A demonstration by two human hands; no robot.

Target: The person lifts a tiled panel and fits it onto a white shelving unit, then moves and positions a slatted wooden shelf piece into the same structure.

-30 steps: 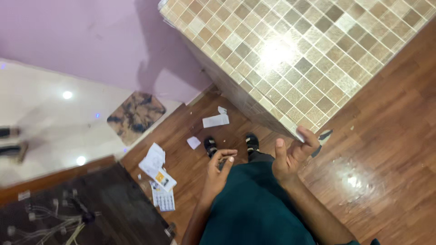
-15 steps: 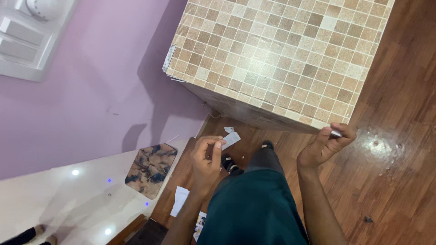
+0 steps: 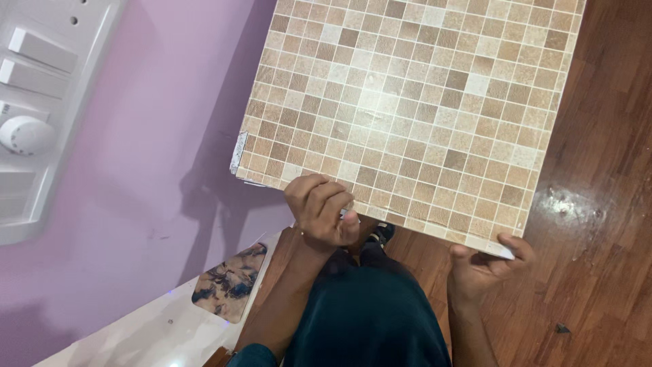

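Grip, left hand [image 3: 321, 211]: fingers curled into a loose fist, knuckles folded over the near edge of the large square sheet of beige and brown mosaic tile pattern [image 3: 414, 115]. The fingertips press on its face near the lower left part of the edge; I cannot tell whether the thumb closes behind it, so I read this as pressing, not a confirmed pinch.

Grip, right hand [image 3: 485, 265]: narrow, thumb and forefinger pinched on the sheet's near right corner, where a pale backing layer shows at the tip.

Change from half a second ago: my left hand was off the sheet then, held low in front of me with a small white scrap at the fingers. It has come up onto the near edge and no scrap shows in it now. My right hand has kept its corner. From one second ago, both hands were open and below the sheet. Judgement: the sheet is now controlled at two points along one edge.

The sheet fills the upper middle of the view, much larger than before, flat, its left side next to the lilac painted wall [image 3: 136, 170]. Its left corner shows a small frayed white patch.

Outward: my dark green trousers [image 3: 367, 319] below; a white wall switch panel with a round knob [image 3: 30, 115] far left; glossy brown wood plank floor [image 3: 598, 224] right; a marbled dark tile sample [image 3: 227, 284] on a white surface, lower left.
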